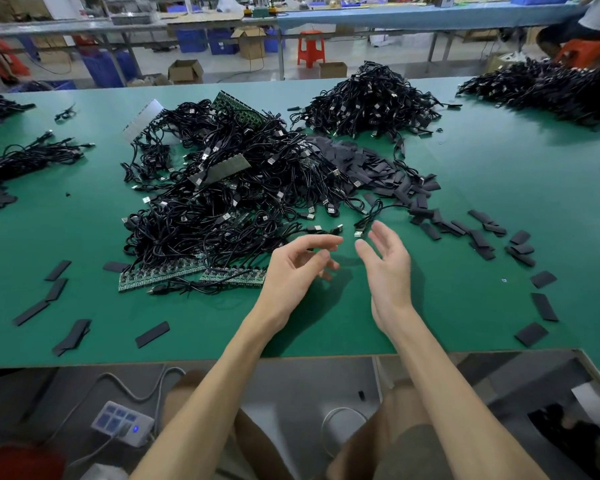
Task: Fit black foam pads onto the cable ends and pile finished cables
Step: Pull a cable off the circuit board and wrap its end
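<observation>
cables [222, 188]: black, tangled, usb plugs on the ends, heaped with green circuit strips [187, 275] at 10 to 11 o'clock from the hands. black foam pads [388, 174]: flat rectangles, heaped at 1 o'clock, strays scattered at 3 and 8 o'clock. second cable pile [371, 98] at 12 o'clock, far side. left hand [298, 261] loosely curled, holding nothing. right hand [385, 261] wide, fingers straight, empty, loose usb plug [358, 233] just beyond its fingertips. green table [465, 271]. power strip [122, 422] on floor at 7 o'clock. red stool [311, 48] and cardboard box [185, 71] in workshop behind.
</observation>
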